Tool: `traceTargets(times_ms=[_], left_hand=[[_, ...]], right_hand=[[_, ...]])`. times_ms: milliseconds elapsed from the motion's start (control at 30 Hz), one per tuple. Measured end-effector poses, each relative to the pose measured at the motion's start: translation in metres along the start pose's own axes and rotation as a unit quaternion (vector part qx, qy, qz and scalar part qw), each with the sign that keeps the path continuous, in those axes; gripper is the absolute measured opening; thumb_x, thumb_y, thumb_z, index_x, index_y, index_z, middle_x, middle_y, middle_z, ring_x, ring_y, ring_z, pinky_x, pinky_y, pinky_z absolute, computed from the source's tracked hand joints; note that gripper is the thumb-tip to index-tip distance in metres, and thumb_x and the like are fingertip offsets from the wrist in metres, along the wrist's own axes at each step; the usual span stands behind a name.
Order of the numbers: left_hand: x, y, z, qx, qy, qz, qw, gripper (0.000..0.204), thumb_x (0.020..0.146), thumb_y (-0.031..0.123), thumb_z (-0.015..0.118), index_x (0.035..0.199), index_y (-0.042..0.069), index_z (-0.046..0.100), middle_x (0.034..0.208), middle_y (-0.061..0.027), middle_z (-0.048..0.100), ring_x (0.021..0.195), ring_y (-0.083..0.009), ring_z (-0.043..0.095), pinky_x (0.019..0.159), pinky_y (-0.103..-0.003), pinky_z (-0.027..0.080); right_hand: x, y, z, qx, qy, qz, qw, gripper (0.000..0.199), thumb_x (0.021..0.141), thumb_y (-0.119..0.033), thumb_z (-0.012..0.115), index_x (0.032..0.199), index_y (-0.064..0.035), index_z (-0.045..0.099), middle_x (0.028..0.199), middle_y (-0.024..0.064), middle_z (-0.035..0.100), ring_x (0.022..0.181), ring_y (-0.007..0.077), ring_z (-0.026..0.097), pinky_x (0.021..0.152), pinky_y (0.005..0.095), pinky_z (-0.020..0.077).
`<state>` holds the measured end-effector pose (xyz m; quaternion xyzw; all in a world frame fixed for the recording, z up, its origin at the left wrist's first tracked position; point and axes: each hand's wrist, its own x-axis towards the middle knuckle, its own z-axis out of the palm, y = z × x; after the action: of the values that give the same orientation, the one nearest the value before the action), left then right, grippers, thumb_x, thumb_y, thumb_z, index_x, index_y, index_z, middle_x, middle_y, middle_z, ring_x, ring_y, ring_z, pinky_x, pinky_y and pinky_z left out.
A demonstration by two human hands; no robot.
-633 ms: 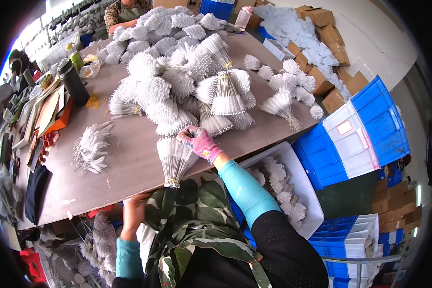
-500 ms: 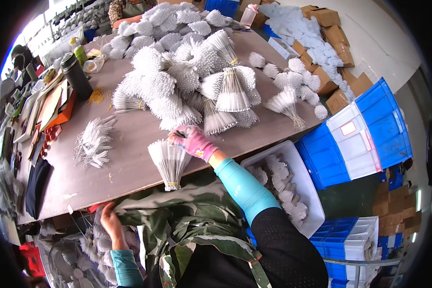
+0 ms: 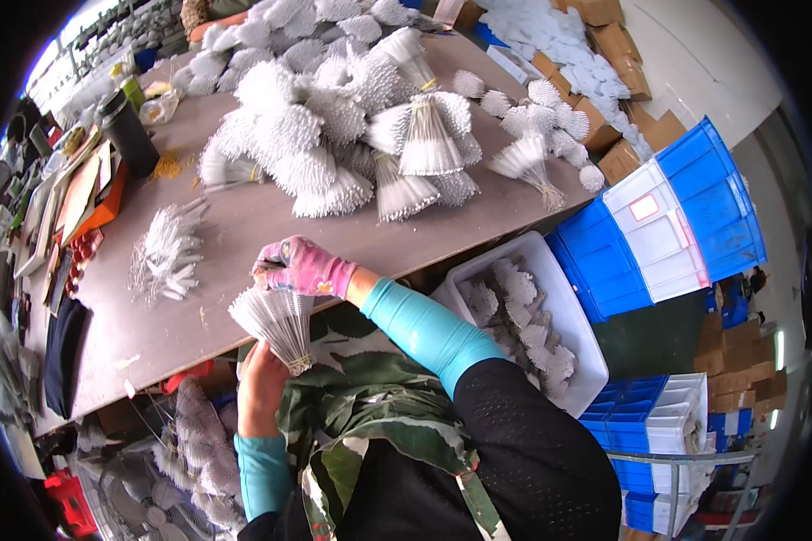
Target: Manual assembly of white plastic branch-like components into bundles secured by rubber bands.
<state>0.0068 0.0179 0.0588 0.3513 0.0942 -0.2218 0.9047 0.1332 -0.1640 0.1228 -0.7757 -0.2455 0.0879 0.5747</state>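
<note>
A fan-shaped bundle of thin white sticks [image 3: 275, 323], bound at its narrow lower end, stands tilted at the table's near edge. Bare fingers of my left hand [image 3: 261, 383] close round its lower left side. My right hand [image 3: 309, 269], in a pink patterned glove, is closed in a pinch at the bundle's upper rim; what its fingertips hold is too small to make out. Loose white sticks [image 3: 170, 252] lie to the left on the brown table [image 3: 221, 263]. Beyond my hands rises a big heap of similar bundles [image 3: 320, 135].
Bundles also fill a white bin [image 3: 591, 379] below the table's right edge. Blue and white crates [image 3: 663, 221] stand at the right. Far left are a dark bottle [image 3: 128, 135], yellow bands [image 3: 168, 165] and folders [image 3: 108, 212]. A person's arm [image 3: 216, 25] shows across the table.
My left hand has come up from below the table edge and taken hold of the bundle. The bundle and my right hand have moved left; the view has shifted a little.
</note>
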Motion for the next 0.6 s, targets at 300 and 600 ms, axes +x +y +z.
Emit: traceTargets(times_ms=[300, 600], left_hand=[[0.016, -0.008, 0.035, -0.098, -0.028, -0.038, 0.994, 0.045, 0.079, 0.007, 0.07, 0.12, 0.003, 0.054, 0.11, -0.0056, 0.062, 0.1, -0.0187, 0.06, 0.087, -0.034, 0.048], [0.018, -0.018, 0.047, -0.13, 0.033, 0.02, 0.991, 0.034, 0.079, 0.005, 0.071, 0.11, 0.002, 0.06, 0.103, -0.0065, 0.066, 0.092, -0.0168, 0.064, 0.082, -0.03, 0.051]], right_hand=[[-0.03, -0.043, -0.005, -0.057, -0.038, 0.024, 0.997, 0.015, 0.087, -0.008, 0.061, 0.099, -0.0022, 0.066, 0.093, 0.0052, 0.068, 0.084, 0.0107, 0.062, 0.075, 0.0263, 0.0496], [-0.029, -0.035, -0.02, 0.083, -0.037, 0.131, 0.987, 0.018, 0.087, -0.002, 0.061, 0.104, 0.0016, 0.062, 0.095, 0.0032, 0.066, 0.086, 0.009, 0.06, 0.078, 0.022, 0.0479]])
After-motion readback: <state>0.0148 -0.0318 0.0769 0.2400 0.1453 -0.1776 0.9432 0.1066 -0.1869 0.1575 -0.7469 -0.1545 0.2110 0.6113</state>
